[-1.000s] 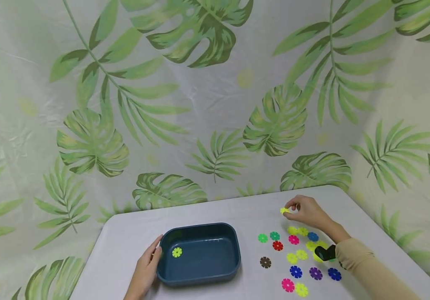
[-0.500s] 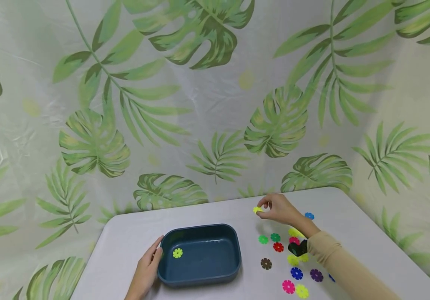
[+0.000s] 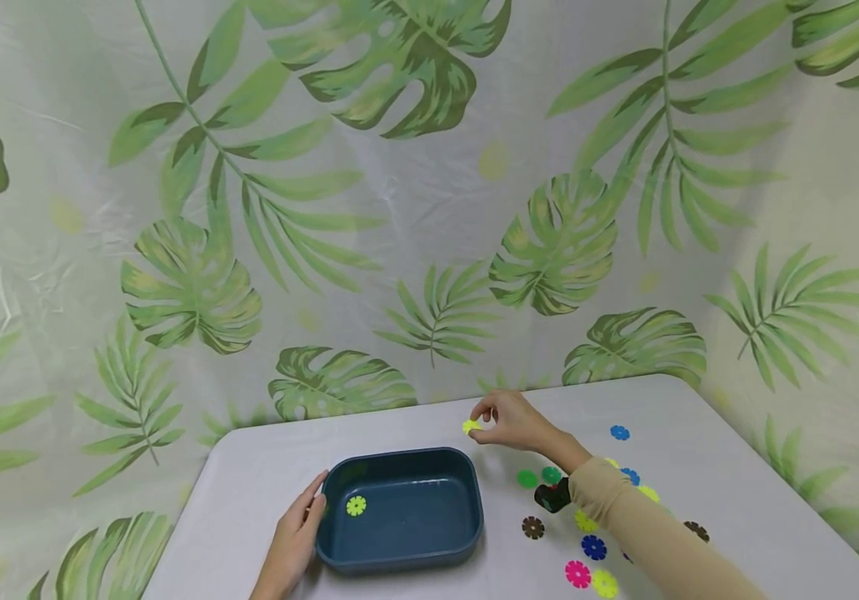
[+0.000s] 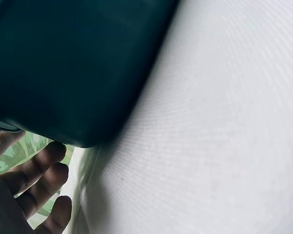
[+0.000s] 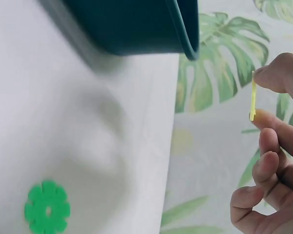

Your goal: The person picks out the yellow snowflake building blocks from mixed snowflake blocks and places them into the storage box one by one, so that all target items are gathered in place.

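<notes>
Head view: we find two hands at work over a white-covered table (image 3: pixel 272 467). Our right hand (image 3: pixel 515 425) pinches a yellow notched disc (image 3: pixel 471 427) between thumb and index finger; the remaining fingers are curled beneath. We locate this disc above the table, just beyond the far right corner of a dark blue container (image 3: pixel 402 560) and apart from it. Right wrist view: we see the same disc edge-on, its two ends against the fingertips.

Our left hand (image 3: pixel 292 537) rests against the left end of the container, with its fingers relaxed and slightly spread. Inside the container, toward its left side, we note one loose yellow disc (image 3: pixel 356 506) lying flat.

To the right of the container we observe further discs on the table: two green discs (image 3: pixel 526 478), a brown disc (image 3: pixel 532 527), a dark blue disc (image 3: pixel 594 547) and a pink disc (image 3: pixel 577 574). A light blue disc (image 3: pixel 620 432) lies farther back, near the right forearm. Behind the table we see a leaf-patterned sheet (image 3: pixel 444 321)
</notes>
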`<state>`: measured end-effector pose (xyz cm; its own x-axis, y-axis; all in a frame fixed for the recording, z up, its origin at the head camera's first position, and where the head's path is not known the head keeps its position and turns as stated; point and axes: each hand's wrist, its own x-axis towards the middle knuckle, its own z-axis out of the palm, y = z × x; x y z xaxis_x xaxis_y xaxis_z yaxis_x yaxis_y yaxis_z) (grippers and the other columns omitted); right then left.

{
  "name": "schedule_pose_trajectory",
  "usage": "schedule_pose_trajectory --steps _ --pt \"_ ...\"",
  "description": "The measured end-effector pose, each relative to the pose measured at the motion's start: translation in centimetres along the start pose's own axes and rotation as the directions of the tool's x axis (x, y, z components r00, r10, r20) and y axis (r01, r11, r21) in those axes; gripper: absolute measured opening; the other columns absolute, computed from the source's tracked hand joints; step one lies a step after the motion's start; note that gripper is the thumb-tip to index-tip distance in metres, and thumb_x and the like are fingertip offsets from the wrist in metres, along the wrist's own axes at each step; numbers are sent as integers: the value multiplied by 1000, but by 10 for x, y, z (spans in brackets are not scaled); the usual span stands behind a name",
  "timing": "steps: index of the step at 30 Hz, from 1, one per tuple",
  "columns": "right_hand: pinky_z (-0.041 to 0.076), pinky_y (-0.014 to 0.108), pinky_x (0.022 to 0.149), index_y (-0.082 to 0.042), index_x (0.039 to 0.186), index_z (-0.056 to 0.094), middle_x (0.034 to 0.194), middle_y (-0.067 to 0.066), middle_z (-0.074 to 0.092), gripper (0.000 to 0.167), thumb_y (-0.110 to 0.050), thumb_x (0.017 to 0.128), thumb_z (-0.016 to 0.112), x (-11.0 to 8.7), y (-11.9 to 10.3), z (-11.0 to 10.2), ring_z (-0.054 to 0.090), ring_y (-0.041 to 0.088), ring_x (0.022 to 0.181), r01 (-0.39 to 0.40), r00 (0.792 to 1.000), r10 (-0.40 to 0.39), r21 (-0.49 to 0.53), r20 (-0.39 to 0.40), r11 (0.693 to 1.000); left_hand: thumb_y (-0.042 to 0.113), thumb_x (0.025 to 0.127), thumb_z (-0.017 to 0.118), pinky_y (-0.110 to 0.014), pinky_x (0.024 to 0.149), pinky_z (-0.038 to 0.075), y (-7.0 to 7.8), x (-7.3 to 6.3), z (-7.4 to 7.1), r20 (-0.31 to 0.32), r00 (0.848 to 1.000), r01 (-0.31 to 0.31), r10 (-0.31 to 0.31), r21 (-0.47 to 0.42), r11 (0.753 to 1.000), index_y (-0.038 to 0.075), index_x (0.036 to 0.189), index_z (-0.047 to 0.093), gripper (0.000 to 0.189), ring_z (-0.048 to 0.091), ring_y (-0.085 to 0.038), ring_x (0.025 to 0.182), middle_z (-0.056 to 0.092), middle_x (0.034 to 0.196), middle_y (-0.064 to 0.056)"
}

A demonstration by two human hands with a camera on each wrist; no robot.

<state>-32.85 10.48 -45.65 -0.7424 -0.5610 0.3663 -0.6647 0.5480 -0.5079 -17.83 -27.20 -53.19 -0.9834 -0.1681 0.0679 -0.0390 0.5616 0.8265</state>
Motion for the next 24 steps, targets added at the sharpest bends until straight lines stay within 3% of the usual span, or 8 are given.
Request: schedule_pose_trajectory --steps 15,24 --pt "43 25 63 -13 91 78 80 -1 61 16 -25 80 83 24 -35 37 48 7 68 94 992 -94 5 85 996 46 109 42 -54 99 46 -2 2 0 3 1000 -8 8 -11 1000 18 155 43 54 60 -28 119 49 151 -15" --pt "42 23 60 -20 92 78 81 -8 58 19 -35 81 83 36 -59 60 48 5 68 112 981 -98 -70 170 991 46 108 43 -54 98 47 0 0 -2 9 1000 -22 22 -15 1000 17 155 44 55 61 -27 116 50 150 -16"
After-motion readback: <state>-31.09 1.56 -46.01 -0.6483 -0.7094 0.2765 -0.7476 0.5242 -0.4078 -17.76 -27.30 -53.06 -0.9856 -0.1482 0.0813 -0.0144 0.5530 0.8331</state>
